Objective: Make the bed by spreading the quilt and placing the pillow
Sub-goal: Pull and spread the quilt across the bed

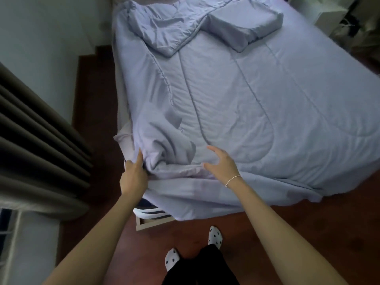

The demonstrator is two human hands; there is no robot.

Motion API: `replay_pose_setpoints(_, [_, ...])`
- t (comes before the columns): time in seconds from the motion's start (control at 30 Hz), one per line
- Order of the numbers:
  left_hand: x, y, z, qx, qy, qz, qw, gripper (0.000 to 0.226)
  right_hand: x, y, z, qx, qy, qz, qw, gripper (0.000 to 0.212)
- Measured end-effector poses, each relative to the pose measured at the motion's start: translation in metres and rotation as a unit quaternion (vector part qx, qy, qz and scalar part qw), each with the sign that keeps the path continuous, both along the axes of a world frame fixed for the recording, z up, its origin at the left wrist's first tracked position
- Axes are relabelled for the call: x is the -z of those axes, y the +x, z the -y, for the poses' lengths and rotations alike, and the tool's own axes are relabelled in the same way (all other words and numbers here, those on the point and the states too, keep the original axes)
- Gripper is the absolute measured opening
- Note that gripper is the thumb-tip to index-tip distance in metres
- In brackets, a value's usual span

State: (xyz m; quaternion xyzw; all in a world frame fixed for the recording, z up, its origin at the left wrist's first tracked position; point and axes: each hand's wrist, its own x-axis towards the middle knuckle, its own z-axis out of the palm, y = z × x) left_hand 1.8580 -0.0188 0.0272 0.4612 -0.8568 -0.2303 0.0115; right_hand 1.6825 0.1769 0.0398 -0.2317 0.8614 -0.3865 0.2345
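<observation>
Quilt (236, 103) covers most of the bed in the head view. It is pale purple and has long stitched lines running down it. It lies mostly flat over the middle and the right side. Its near edge hangs over the foot of the bed, down toward the brown floor (287, 233).

The near left corner of the quilt is bunched up in messy folds. The left hand (133, 173) is at that corner. Its fingers (138, 159) are curled tight around a fold of the quilt and hold it.

The right hand (222, 161) is just beside the bunched part, over the near edge of the quilt. Its fingers are spread wide and bent a little, with nothing in them. I cannot tell if the palm is touching the cloth. A thin white bracelet (233, 179) goes around that wrist.

The far left corner of the quilt is folded back on itself near the head of the bed. The pillow (244, 23) lies on top of the quilt at the far end, near the right side. It is the same pale purple and sits tilted.

A white bed frame (152, 222) peeks out under the near left corner. Two feet in white socks with black dots (214, 236) stand on the floor by the foot of the bed. Dark curtains (37, 145) hang at the left.
</observation>
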Motion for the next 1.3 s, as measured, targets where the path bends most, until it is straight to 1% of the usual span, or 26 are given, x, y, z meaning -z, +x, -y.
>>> replay_pose_setpoints(0.03, [0.010, 0.014, 0.003, -0.014, 0.028, 0.054, 0.998, 0.052, 0.001, 0.001, 0.006, -0.011, 0.006, 0.002, 1.000, 0.065])
replay_pose_setpoints(0.1, [0.026, 0.039, 0.009, -0.020, 0.139, 0.159, 0.977, 0.043, 0.002, 0.006, 0.018, -0.034, 0.013, 0.012, 0.999, 0.074])
replay_pose_setpoints(0.13, [0.029, 0.052, 0.013, -0.027, 0.227, 0.184, 0.956, 0.038, 0.005, 0.009, 0.025, -0.044, 0.016, 0.026, 0.999, 0.078])
replay_pose_setpoints(0.2, [0.030, 0.077, 0.024, -0.052, 0.404, 0.200, 0.891, 0.040, 0.013, 0.016, 0.038, -0.055, 0.022, 0.067, 0.996, 0.082])
replay_pose_setpoints(0.23, [0.023, 0.088, 0.029, -0.052, 0.453, 0.216, 0.864, 0.042, 0.017, 0.021, 0.045, -0.057, 0.019, 0.098, 0.993, 0.083])
replay_pose_setpoints(0.27, [0.018, 0.097, 0.035, -0.052, 0.468, 0.218, 0.855, 0.040, 0.021, 0.025, 0.051, -0.053, 0.013, 0.134, 0.989, 0.083])
replay_pose_setpoints(0.3, [0.018, 0.106, 0.044, -0.057, 0.447, 0.207, 0.868, 0.033, 0.028, 0.031, 0.059, -0.052, 0.020, 0.168, 0.984, 0.083])
replay_pose_setpoints(0.37, [0.017, 0.117, 0.064, -0.117, 0.370, 0.126, 0.913, 0.028, 0.039, 0.045, 0.072, -0.062, 0.058, 0.214, 0.973, 0.085])
replay_pose_setpoints(0.43, [0.021, 0.118, 0.081, -0.149, 0.256, 0.061, 0.953, 0.034, 0.055, 0.064, 0.081, -0.067, 0.087, 0.237, 0.965, 0.086])
replay_pose_setpoints(0.5, [0.015, 0.108, 0.085, -0.130, 0.192, 0.034, 0.972, 0.040, 0.076, 0.084, 0.088, -0.021, 0.063, 0.251, 0.966, 0.088])
replay_pose_setpoints(0.57, [0.005, 0.086, 0.081, -0.098, 0.170, -0.006, 0.981, 0.044, 0.089, 0.104, 0.093, 0.014, 0.033, 0.239, 0.970, 0.080])
replay_pose_setpoints(0.6, [0.001, 0.073, 0.078, -0.069, 0.157, -0.026, 0.985, 0.045, 0.092, 0.114, 0.094, 0.005, 0.028, 0.250, 0.968, 0.075])
replay_pose_setpoints(0.63, [-0.001, 0.060, 0.076, -0.035, 0.142, -0.045, 0.988, 0.047, 0.093, 0.124, 0.095, -0.037, 0.037, 0.275, 0.960, 0.069])
replay_pose_setpoints(0.67, [-0.002, 0.047, 0.074, -0.002, 0.127, -0.059, 0.990, 0.050, 0.092, 0.134, 0.093, -0.097, 0.048, 0.325, 0.939, 0.062])
replay_pose_setpoints(0.73, [0.001, 0.024, 0.067, 0.039, 0.104, -0.060, 0.992, 0.057, 0.087, 0.151, 0.085, -0.194, 0.076, 0.480, 0.852, 0.039])
replay_pose_setpoints(0.77, [0.002, 0.013, 0.062, 0.053, 0.092, -0.054, 0.993, 0.060, 0.085, 0.155, 0.082, -0.226, 0.097, 0.513, 0.822, 0.029])
replay_pose_setpoints(0.8, [0.001, 0.002, 0.055, 0.069, 0.072, -0.047, 0.994, 0.060, 0.082, 0.153, 0.078, -0.239, 0.109, 0.523, 0.811, 0.024])
replay_pose_setpoints(0.87, [0.001, -0.018, 0.041, 0.124, 0.011, -0.027, 0.992, 0.059, 0.077, 0.138, 0.073, -0.239, 0.100, 0.507, 0.822, 0.026])
replay_pose_setpoints(0.9, [0.005, -0.027, 0.034, 0.157, -0.018, -0.011, 0.987, 0.060, 0.071, 0.126, 0.069, -0.220, 0.096, 0.474, 0.847, 0.026])
replay_pose_setpoints(0.97, [0.013, -0.041, 0.023, 0.213, -0.053, 0.037, 0.975, 0.062, 0.070, 0.094, 0.058, -0.132, 0.101, 0.331, 0.929, 0.024])
replay_pose_setpoints(1.0, [0.020, -0.047, 0.019, 0.233, -0.058, 0.061, 0.969, 0.063, 0.071, 0.077, 0.050, -0.079, 0.089, 0.262, 0.958, 0.024])
replay_pose_setpoints(1.03, [0.028, -0.054, 0.014, 0.249, -0.062, 0.080, 0.963, 0.064, 0.070, 0.061, 0.042, -0.029, 0.077, 0.207, 0.975, 0.024])
replay_pose_setpoints(1.07, [0.034, -0.060, 0.009, 0.262, -0.066, 0.095, 0.958, 0.064, 0.070, 0.044, 0.034, 0.005, 0.076, 0.158, 0.984, 0.026])
replay_pose_setpoints(1.13, [0.046, -0.073, 0.002, 0.286, -0.085, 0.110, 0.948, 0.064, 0.067, 0.015, 0.021, 0.018, 0.120, 0.069, 0.990, 0.028])
replay_pose_setpoints(1.2, [0.055, -0.090, -0.002, 0.309, -0.105, 0.120, 0.938, 0.066, 0.069, -0.014, 0.014, -0.011, 0.173, 0.002, 0.985, 0.047])
replay_pose_setpoints(1.3, [0.064, -0.119, -0.001, 0.327, -0.133, 0.120, 0.928, 0.068, 0.077, -0.045, 0.015, -0.044, 0.255, -0.038, 0.965, 0.076])
